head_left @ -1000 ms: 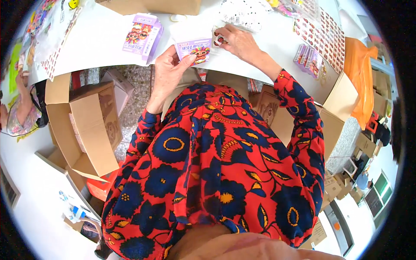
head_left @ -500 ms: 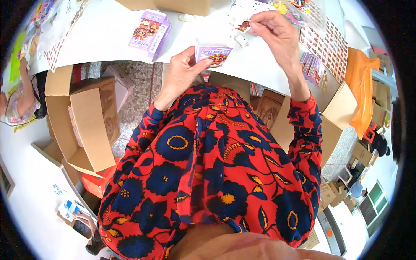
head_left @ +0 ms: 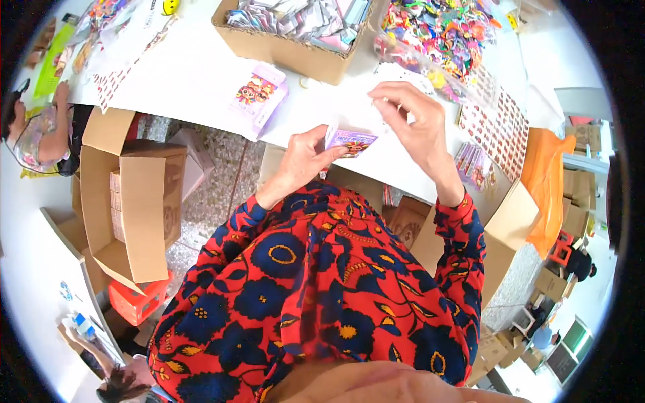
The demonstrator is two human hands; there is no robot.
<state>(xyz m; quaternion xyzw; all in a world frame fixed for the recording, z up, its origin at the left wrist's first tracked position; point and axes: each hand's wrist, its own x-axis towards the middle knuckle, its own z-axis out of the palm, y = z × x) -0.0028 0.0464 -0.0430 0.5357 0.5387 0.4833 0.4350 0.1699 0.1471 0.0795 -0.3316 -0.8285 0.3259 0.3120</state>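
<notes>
My left hand [head_left: 302,158] grips a small purple box [head_left: 352,144] with a cartoon picture on its front, thumb lying across the front. The box is held just above the table's near edge. To its right, my right hand [head_left: 418,124] hovers over the table with thumb and index finger brought together. Something small and pale shows by the fingertips, too small to name. A larger purple carton [head_left: 258,99] with cartoon figures lies on the table, left of my left hand.
At the back, an open cardboard box [head_left: 285,47] holds many silvery packets. Beside it is a clear bag of colourful small pieces [head_left: 437,40]. Printed sheets [head_left: 500,131] and several small purple boxes [head_left: 472,164] lie to the right. Another person [head_left: 44,138] sits at far left.
The view has shifted, bringing more of the table's back into sight. My right hand's small brown-red figure piece no longer shows. My left hand still holds the purple box.
</notes>
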